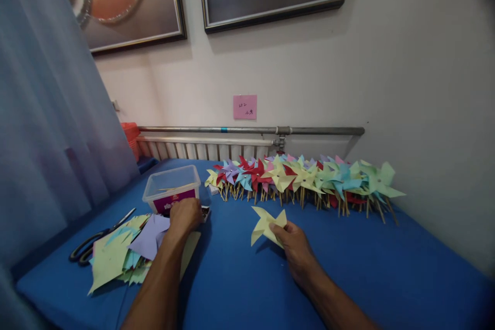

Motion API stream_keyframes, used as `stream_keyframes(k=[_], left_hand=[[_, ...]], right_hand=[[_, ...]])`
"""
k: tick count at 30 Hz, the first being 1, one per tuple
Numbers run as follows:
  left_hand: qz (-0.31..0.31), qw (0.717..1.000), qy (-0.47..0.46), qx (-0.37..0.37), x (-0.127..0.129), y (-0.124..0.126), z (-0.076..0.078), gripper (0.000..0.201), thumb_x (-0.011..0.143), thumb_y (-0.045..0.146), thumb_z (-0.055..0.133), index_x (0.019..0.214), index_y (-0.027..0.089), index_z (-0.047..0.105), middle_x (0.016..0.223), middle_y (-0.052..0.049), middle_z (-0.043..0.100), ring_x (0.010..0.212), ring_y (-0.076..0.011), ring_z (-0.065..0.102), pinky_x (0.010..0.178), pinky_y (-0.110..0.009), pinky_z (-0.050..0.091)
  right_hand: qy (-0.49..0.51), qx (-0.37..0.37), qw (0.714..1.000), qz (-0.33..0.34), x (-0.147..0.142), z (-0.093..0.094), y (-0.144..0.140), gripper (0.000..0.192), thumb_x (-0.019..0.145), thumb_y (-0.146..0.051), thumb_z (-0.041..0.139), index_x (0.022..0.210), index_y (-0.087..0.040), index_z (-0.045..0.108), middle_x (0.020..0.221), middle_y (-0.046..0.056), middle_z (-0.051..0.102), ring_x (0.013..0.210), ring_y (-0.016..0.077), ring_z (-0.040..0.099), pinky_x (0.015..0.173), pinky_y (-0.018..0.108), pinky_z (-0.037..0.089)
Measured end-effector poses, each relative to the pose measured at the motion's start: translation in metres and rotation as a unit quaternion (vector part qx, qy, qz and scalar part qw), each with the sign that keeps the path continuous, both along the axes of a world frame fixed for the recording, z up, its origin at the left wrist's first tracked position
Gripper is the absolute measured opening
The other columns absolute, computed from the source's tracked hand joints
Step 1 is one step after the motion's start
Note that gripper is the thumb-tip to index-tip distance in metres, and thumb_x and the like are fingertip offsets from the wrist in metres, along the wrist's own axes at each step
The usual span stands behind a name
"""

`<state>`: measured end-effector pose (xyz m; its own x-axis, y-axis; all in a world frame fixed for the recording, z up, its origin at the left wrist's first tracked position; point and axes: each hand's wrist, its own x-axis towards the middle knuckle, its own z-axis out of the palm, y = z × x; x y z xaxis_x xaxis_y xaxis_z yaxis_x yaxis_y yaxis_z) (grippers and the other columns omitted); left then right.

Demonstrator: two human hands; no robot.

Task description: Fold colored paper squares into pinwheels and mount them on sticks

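Note:
A pale yellow paper pinwheel [266, 226] is pinched between the thumb and fingers of my right hand [296, 250], just above the blue-covered table. My left hand [186, 216] is curled downward at a small open box [205, 213] with little dark pieces in it. Its fingertips are hidden, so I cannot make out what they hold. Right behind that hand stands a clear plastic tub [172, 180] with a purple label and a few thin sticks inside. Beside my left forearm lies a pile of cut paper [112, 255], with a purple paper piece [150, 237] on top.
Black-handled scissors [91, 245] lie left of the paper pile. Several finished pinwheels on sticks [305, 178] are lined up along the back of the table [240, 278]. A metal pipe [247, 130] runs along the wall, and a blue curtain [58, 103] hangs at the left.

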<state>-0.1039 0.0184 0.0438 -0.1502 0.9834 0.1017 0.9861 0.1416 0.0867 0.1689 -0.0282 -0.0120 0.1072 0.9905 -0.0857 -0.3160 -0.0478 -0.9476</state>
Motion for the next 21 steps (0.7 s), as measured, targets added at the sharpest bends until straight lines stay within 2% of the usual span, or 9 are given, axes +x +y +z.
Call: stream_keyframes(k=[2, 7, 13, 21], left_hand=[[0.004, 0.999, 0.039, -0.034, -0.004, 0.001, -0.004, 0.028, 0.084, 0.020, 0.051, 0.094, 0.016, 0.077, 0.100, -0.020, 0.076, 0.099, -0.0330, 0.071, 0.085, -0.041, 0.050], [0.004, 0.999, 0.027, -0.044, 0.002, 0.005, -0.012, 0.030, 0.083, 0.024, 0.053, 0.100, 0.019, 0.077, 0.106, -0.017, 0.076, 0.104, -0.0321, 0.070, 0.086, -0.040, 0.052], [0.008, 0.998, 0.036, -0.054, 0.008, 0.006, -0.010, 0.036, 0.084, 0.033, 0.052, 0.101, 0.013, 0.077, 0.105, -0.023, 0.075, 0.103, -0.0356, 0.070, 0.085, -0.042, 0.053], [0.017, 0.994, 0.001, -0.110, 0.002, 0.010, -0.008, 0.029, 0.076, 0.026, 0.059, 0.095, 0.016, 0.078, 0.103, -0.019, 0.077, 0.101, -0.0326, 0.072, 0.080, -0.036, 0.055]], right_hand=[[0.009, -0.002, 1.000, 0.004, 0.000, -0.001, 0.000, 0.037, 0.061, -0.038, 0.082, 0.088, -0.015, 0.076, 0.072, 0.005, 0.078, 0.067, 0.0240, 0.071, 0.061, 0.030, 0.052], [-0.011, -0.017, 1.000, 0.002, 0.001, -0.009, 0.002, 0.029, 0.063, -0.039, 0.081, 0.080, -0.017, 0.074, 0.066, 0.004, 0.076, 0.062, 0.0240, 0.070, 0.058, 0.030, 0.051], [-0.035, -0.020, 0.998, 0.044, 0.005, -0.018, 0.002, 0.038, 0.065, -0.046, 0.080, 0.091, -0.017, 0.076, 0.071, 0.005, 0.078, 0.065, 0.0265, 0.072, 0.060, 0.032, 0.052], [-0.046, -0.019, 0.996, 0.071, 0.009, -0.018, -0.001, 0.045, 0.068, -0.049, 0.079, 0.099, -0.017, 0.076, 0.078, 0.007, 0.079, 0.073, 0.0279, 0.073, 0.065, 0.033, 0.055]])
